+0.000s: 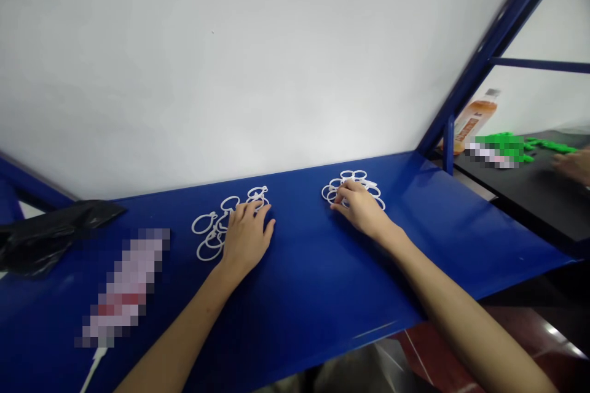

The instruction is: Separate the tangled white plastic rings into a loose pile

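Note:
Two loose heaps of white plastic rings lie on a blue metal shelf (304, 270). My left hand (246, 234) rests flat with fingers stretched out on the left heap of rings (209, 230). My right hand (362, 207) lies on the right heap of rings (353, 179), fingers bent down onto the rings and slightly apart. I cannot see a ring lifted by either hand.
A white wall stands right behind the shelf. A crumpled black plastic bag (46, 230) lies at the far left. A blurred-out object (124, 285) lies on the shelf's left front. To the right, past a blue post (449, 141), stand an orange bottle (472, 120) and green parts (530, 144); another person's hand (574, 166) is there.

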A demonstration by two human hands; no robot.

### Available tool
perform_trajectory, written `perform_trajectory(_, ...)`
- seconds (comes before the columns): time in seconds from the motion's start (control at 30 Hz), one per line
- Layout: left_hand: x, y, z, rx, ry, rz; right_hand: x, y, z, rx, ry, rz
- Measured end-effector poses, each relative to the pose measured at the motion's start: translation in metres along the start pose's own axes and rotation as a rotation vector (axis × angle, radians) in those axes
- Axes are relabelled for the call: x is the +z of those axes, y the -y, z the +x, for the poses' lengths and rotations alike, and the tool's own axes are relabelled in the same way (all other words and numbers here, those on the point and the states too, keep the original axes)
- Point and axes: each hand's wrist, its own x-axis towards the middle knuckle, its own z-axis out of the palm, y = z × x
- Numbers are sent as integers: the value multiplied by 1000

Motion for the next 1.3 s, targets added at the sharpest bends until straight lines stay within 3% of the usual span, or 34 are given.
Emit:
perform_trajectory(0.17, 0, 3, -1, -12, 31, 64, 0, -15, 2, 11, 48, -30)
perform_trajectory(0.4, -5, -5, -2, 26, 52, 50, -2, -17, 2, -13, 84, -61)
perform_trajectory(0.73, -11, -12, -3, 14, -4, 41, -7, -8, 0, -60, 44, -43)
perform_trajectory(0.9, -20, -21, -2, 7, -82, -108, -7, 2, 1, -71, -1, 26)
perform_trajectory(1.03, -25, -30, -4, 130, -113, -283, -5, 25, -2, -56, -39, 189)
perform_trajectory(1.17, -26, -40, -10, 289, -80, -416, 2, 48, -8, -106, 105, 420)
perform_trajectory(1.3, -25, -46, -14, 376, -53, -464, 9, 56, -10, -156, 211, 509)
